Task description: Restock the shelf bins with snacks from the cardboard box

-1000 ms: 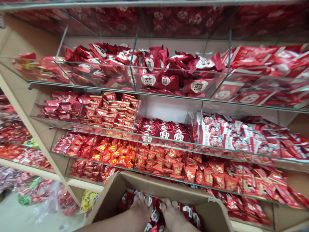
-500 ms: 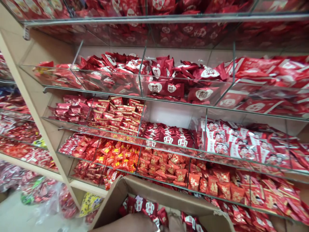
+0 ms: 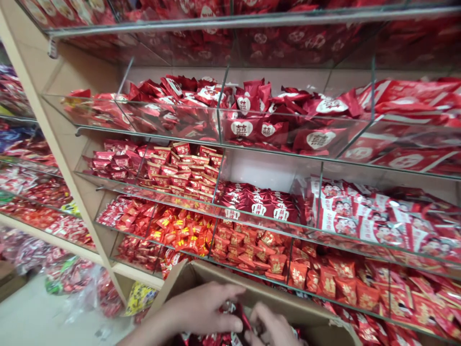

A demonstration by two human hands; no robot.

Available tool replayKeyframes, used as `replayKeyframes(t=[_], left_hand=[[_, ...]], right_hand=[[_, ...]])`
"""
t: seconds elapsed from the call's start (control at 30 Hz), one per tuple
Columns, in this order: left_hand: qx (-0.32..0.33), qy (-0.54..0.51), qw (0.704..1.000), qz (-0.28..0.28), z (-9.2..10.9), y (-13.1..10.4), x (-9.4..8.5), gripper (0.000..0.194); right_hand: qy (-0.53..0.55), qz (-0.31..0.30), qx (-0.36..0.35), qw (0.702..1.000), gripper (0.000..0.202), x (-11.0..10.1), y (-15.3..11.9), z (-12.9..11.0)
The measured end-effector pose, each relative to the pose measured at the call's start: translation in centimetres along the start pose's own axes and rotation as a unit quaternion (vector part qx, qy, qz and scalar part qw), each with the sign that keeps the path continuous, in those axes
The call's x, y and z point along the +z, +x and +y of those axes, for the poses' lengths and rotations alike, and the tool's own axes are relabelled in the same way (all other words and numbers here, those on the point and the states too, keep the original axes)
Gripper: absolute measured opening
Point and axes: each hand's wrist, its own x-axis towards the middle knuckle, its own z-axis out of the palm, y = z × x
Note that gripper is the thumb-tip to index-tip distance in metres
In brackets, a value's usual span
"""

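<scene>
My left hand (image 3: 212,307) reaches from the lower left into the cardboard box (image 3: 223,278). Dark red candy packets (image 3: 230,307) with white print show between its fingers and thumb. Facing it, my right hand (image 3: 272,327) has its fingers curled against the same packets, at the bottom edge of the view. Both hands are low in the box's mouth, with more packets under them. The fingers partly hide what each one holds.
Just behind the box stands a shelf unit with glass dividers (image 3: 216,185). Similar dark red packets (image 3: 257,202) sit in a middle compartment; orange-red sweets (image 3: 187,230) fill lower ones. Bagged sweets (image 3: 72,278) and a yellow bag (image 3: 140,298) lie at lower left.
Both my hands have risen from deep in the box, with packets gathered between them. The view has shifted slightly, so the shelves appear further right.
</scene>
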Motion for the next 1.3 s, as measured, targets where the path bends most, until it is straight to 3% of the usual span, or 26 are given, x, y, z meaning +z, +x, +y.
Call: replayKeyframes(t=[0.07, 0.17, 0.27, 0.37, 0.5, 0.67, 0.83, 0.9, 1.0, 1.07, 1.17, 1.3], left_hand=[[0.033, -0.094, 0.995, -0.007, 1.4, 1.0, -1.1, 0.027], [0.015, -0.231, 0.969, 0.090, 2.2, 4.2, -1.7, 0.023], [0.038, -0.336, 0.922, 0.186, 1.3, 7.3, -0.6, 0.020], [0.040, -0.420, 0.885, 0.195, -0.1, 8.6, 1.1, 0.024], [0.012, -0.484, 0.859, 0.169, -0.8, 8.4, 2.4, 0.029], [0.042, -0.462, 0.872, 0.155, -0.4, 7.8, 2.4, 0.028], [0.059, -0.439, 0.875, 0.195, -0.2, 7.5, 2.7, 0.024], [0.055, -0.487, 0.850, 0.194, 0.1, 7.5, 3.1, 0.027], [0.032, -0.626, 0.762, 0.162, 0.8, 7.2, 3.5, 0.037], [0.020, -0.680, 0.719, 0.142, 1.3, 7.0, 3.6, 0.043], [0.029, -0.695, 0.704, 0.147, 1.6, 6.7, 3.1, 0.057], [0.072, -0.687, 0.708, 0.150, 1.4, 6.6, 2.8, 0.065]], right_hand=[[0.135, 0.073, -0.042, 0.987, 0.008, -2.8, -0.6, -1.6], [0.290, 0.201, -0.037, 0.935, 0.026, -5.2, 0.2, -2.2], [0.350, 0.281, -0.016, 0.894, 0.028, -5.6, 1.6, -1.0], [0.368, 0.294, -0.013, 0.882, 0.022, -4.9, 2.3, 0.7], [0.351, 0.308, 0.004, 0.884, 0.025, -4.1, 2.0, 1.8], [0.329, 0.308, -0.016, 0.893, 0.016, -3.6, 1.1, 1.2], [0.304, 0.316, -0.051, 0.897, 0.018, -3.3, 0.7, 1.1], [0.258, 0.351, -0.098, 0.895, 0.015, -3.1, 0.7, 1.2], [0.129, 0.413, -0.192, 0.881, 0.016, -3.2, 0.6, 1.2], [0.036, 0.427, -0.239, 0.872, 0.025, -3.2, 0.4, 1.1], [-0.010, 0.417, -0.246, 0.875, 0.031, -3.0, 0.1, 0.8], [0.175, 0.393, -0.133, 0.893, 0.037, -2.4, 0.1, 0.3]])
